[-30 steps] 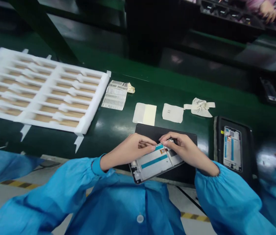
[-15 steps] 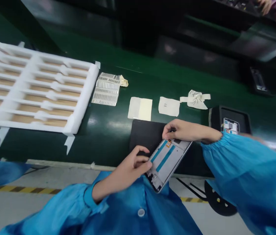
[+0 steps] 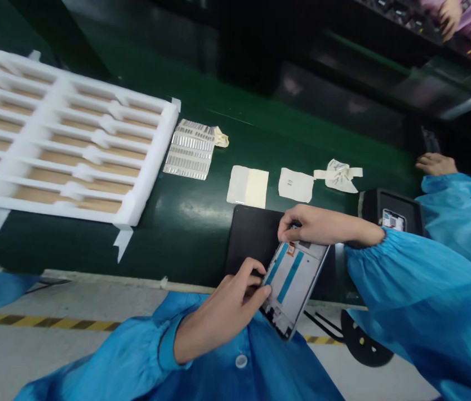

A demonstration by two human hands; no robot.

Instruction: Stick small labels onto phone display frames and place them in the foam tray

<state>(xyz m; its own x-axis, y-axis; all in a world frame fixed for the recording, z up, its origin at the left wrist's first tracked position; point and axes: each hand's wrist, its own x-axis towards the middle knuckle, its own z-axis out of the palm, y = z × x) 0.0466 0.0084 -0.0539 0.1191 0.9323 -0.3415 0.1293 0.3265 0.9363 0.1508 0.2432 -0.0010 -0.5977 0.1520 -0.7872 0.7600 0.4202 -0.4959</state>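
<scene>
Both hands hold a grey phone frame (image 3: 295,281) with two blue strips, tilted above a black mat (image 3: 252,236) at the near edge of the green belt. My left hand (image 3: 235,303) pinches its lower left edge with closed fingers. At the frame's top end my right hand (image 3: 306,224) is curled round the upper corner, beside a small orange part. My sleeves are blue.
A white foam tray (image 3: 68,145) with long slots fills the left. On the belt lie a silver strip sheet (image 3: 189,150), two pale squares (image 3: 247,186) and crumpled tape (image 3: 339,174). A black holder with another frame (image 3: 394,214) sits right; a co-worker's hand (image 3: 436,164) reaches beyond it.
The frame has swung from lying nearly flat across the mat to pointing steeply away from me. My left hand dropped toward its lower end. A co-worker's hand has appeared at the right.
</scene>
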